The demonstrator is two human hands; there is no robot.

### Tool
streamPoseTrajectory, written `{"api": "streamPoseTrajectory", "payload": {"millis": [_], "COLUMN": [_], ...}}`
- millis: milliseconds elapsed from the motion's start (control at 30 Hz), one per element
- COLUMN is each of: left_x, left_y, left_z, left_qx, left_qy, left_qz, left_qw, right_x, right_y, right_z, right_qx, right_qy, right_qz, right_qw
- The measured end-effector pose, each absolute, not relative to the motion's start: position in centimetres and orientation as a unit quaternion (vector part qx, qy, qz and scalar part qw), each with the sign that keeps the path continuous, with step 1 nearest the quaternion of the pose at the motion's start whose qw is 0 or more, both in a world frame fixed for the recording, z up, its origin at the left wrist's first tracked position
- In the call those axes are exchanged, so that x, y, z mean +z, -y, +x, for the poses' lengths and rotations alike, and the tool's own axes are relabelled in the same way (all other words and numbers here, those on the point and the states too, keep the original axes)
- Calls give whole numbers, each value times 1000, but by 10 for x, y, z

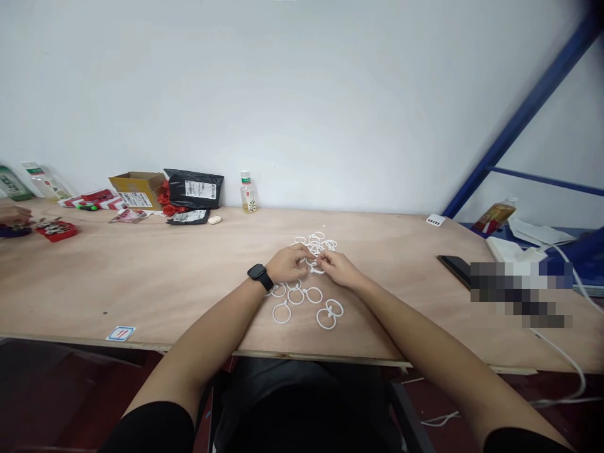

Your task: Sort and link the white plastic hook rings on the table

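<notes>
Above the wooden table, my left hand (289,263), with a black watch on its wrist, meets my right hand (337,267) fingertip to fingertip. Between them is a thin white plastic ring (318,270) with a small tab, partly hidden by the fingers. My right fingers are pinched together on it; my left index finger and thumb are curled at its other side. Just behind the hands lies a pile of similar white rings (317,237). Nearer to me are several spread-out rings (282,313), and two overlapping ones (326,319) are below my right hand.
Along the wall stand a cardboard box (144,182), a black parcel bag (195,189) and a drink bottle (248,194). A red tray (57,230) and another person's hand (15,215) are far left. A dark phone (453,269) lies right, beside a blue metal frame (523,119).
</notes>
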State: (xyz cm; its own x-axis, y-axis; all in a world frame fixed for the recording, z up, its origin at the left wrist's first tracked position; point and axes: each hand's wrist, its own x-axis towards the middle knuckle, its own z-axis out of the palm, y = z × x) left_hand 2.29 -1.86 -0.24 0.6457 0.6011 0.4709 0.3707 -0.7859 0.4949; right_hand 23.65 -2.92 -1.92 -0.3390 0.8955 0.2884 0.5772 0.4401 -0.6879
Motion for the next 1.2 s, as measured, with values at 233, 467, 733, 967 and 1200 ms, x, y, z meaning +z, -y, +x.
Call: {"api": "streamPoseTrajectory", "payload": {"millis": [233, 467, 733, 967, 1200], "left_x": [1, -15, -14, -19, -23], "left_y": [26, 4, -5, -8, -10], "left_z": [33, 29, 25, 26, 28], "left_qx": [359, 529, 527, 492, 463], "left_qy": [-284, -379, -408, -389, -370], "left_qz": [858, 690, 626, 646, 646], "left_qw": [234, 318, 406, 434, 482], "right_x": [-25, -4, -2, -9, -14], "right_y": [24, 51, 56, 45, 33], "right_z": [229, 230, 222, 233, 240], "right_qx": [393, 251, 217, 320, 448], "right_qy": [681, 849, 902, 830, 703], "right_qz": [-455, -392, -333, -388, -419], "right_qw": [419, 251, 166, 243, 360]}}
